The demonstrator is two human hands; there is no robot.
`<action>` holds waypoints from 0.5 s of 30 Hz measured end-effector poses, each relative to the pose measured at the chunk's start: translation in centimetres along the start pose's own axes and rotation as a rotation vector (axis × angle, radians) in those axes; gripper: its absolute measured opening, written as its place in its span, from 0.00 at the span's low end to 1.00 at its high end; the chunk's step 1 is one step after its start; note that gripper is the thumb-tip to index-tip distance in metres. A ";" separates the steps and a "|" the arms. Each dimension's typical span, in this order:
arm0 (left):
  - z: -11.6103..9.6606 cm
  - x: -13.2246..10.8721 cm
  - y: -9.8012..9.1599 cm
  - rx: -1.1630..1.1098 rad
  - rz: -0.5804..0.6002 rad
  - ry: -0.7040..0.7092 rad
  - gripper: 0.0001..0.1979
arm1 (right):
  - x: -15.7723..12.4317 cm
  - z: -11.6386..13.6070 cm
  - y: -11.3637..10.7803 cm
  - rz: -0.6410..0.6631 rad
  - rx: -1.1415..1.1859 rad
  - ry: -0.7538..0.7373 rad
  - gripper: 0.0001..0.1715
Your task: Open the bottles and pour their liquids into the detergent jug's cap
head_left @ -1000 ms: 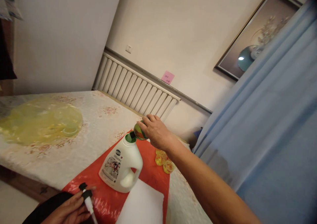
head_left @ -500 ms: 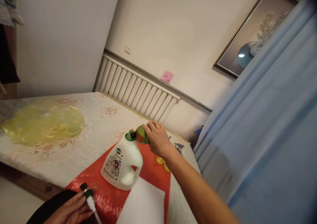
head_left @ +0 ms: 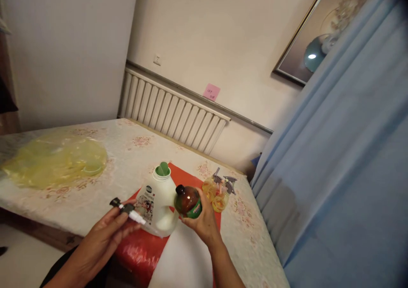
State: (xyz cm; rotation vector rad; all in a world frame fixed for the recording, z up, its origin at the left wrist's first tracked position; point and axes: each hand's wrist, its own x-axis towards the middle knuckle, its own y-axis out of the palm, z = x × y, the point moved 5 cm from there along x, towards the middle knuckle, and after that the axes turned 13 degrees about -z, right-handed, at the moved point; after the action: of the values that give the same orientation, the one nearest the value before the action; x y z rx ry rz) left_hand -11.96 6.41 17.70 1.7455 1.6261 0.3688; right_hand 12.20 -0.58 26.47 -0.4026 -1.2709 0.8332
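Currently, my right hand (head_left: 205,221) gripping a brown bottle (head_left: 188,199) just beside the white jug (head_left: 159,196), my left hand (head_left: 106,232) pinching a pump (head_left: 128,209) in front of it, jug upright on a red sheet (head_left: 137,250), spray bottles (head_left: 219,201) nearby

The bottle (head_left: 187,201) looks glossy, the jug (head_left: 163,207) smooth plastic, the curtain (head_left: 338,143) matt cloth

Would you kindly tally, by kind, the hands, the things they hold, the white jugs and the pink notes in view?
Hands: 2 (left hand, right hand)
Held pump: 1
Held brown bottle: 1
White jug: 1
Pink note: 1
Total: 6
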 end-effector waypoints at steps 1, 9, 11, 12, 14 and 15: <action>-0.6 -0.2 1.0 0.020 0.004 0.044 0.23 | -0.9 -0.3 -0.2 -0.014 0.046 0.065 0.52; -2.5 -1.9 6.8 0.061 0.080 0.298 0.21 | -7.2 -2.8 0.0 -0.051 0.354 0.437 0.54; -2.3 -2.0 7.5 0.075 0.086 0.310 0.20 | -8.3 -3.2 0.0 -0.055 0.382 0.462 0.56; -2.1 -2.0 7.8 0.087 0.094 0.314 0.20 | -8.7 -3.3 -0.1 -0.059 0.385 0.468 0.57; -1.7 -2.1 8.2 0.128 0.110 0.316 0.20 | -9.3 -3.3 -0.3 -0.071 0.383 0.465 0.58; -1.4 -2.1 8.3 0.152 0.114 0.317 0.20 | -9.5 -3.2 -0.4 -0.075 0.384 0.461 0.58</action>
State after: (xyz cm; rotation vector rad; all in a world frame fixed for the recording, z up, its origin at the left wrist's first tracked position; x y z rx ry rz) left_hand -6.97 5.23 24.70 1.9776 1.8180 0.6165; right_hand 14.73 -7.30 19.48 -0.2177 -0.6762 0.8395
